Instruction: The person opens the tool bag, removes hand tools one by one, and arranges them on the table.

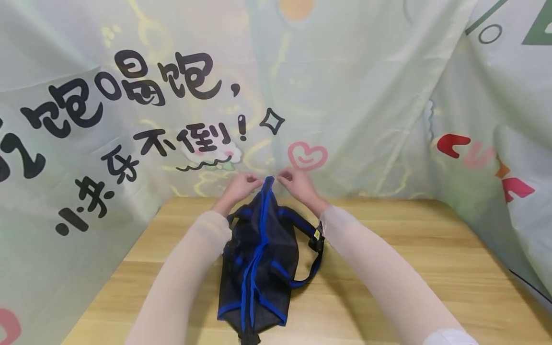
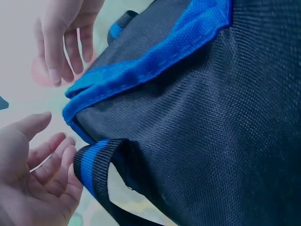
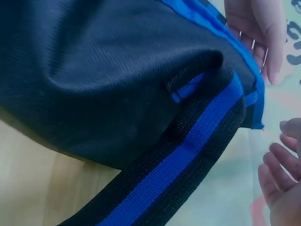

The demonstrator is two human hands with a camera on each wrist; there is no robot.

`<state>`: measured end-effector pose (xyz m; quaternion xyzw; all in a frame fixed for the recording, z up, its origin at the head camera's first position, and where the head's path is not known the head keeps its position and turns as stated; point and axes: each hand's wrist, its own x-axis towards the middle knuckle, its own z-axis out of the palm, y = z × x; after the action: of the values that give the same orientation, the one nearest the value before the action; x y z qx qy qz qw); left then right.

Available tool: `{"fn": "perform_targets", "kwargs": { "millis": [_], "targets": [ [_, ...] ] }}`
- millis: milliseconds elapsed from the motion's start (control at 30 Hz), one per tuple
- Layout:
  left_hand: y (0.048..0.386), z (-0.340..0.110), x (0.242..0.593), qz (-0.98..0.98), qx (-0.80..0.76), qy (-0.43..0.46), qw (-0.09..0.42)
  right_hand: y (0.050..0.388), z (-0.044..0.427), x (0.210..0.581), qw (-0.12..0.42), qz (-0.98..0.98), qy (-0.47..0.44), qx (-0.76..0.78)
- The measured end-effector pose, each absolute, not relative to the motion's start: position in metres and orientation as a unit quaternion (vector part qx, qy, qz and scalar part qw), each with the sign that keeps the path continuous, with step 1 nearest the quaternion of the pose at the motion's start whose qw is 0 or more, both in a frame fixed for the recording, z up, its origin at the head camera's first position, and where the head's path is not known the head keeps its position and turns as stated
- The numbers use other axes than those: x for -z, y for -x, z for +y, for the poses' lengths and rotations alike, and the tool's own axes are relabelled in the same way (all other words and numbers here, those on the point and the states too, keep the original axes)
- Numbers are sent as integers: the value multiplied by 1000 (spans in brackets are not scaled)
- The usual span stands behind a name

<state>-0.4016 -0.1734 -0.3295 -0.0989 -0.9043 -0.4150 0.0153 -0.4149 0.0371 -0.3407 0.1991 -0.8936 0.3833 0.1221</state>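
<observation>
A black bag (image 1: 280, 239) with blue trim stands on the table, its long zip edge (image 1: 261, 235) running from the near end to a raised far tip. My left hand (image 1: 241, 189) is just left of that tip, and my right hand (image 1: 300, 187) just right of it. The left wrist view has my left hand (image 2: 37, 174) with loosely bent fingers beside a black-and-blue strap (image 2: 94, 169); whether they touch is unclear. Apart from the bag, my right hand (image 3: 284, 174) has loosely bent fingers and holds nothing.
A wooden table (image 1: 409, 249) lies under the bag. Behind it hangs a pale printed curtain (image 1: 366, 96) with dark lettering, also enclosing both sides. A shoulder strap with a black buckle (image 1: 316, 242) loops out on the bag's right, near the right sleeve.
</observation>
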Motion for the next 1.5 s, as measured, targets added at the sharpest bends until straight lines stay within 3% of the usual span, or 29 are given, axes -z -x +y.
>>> {"fn": "perform_targets", "kwargs": {
  "millis": [300,633,933,1233,1500],
  "targets": [
    [412,-171,331,-901,425,90,12,444,23,341,87,-898,-160,-400],
    [419,-172,337,-903,421,91,0,450,13,339,48,-880,-118,-458],
    [412,-172,339,-873,476,103,-18,443,10,340,57,-851,-131,-504],
    [415,-166,342,-853,516,75,-13,436,12,344,110,-837,-190,-501],
    [419,-165,343,-847,530,46,7,429,14,344,94,-831,-232,-496]
  ]
}}
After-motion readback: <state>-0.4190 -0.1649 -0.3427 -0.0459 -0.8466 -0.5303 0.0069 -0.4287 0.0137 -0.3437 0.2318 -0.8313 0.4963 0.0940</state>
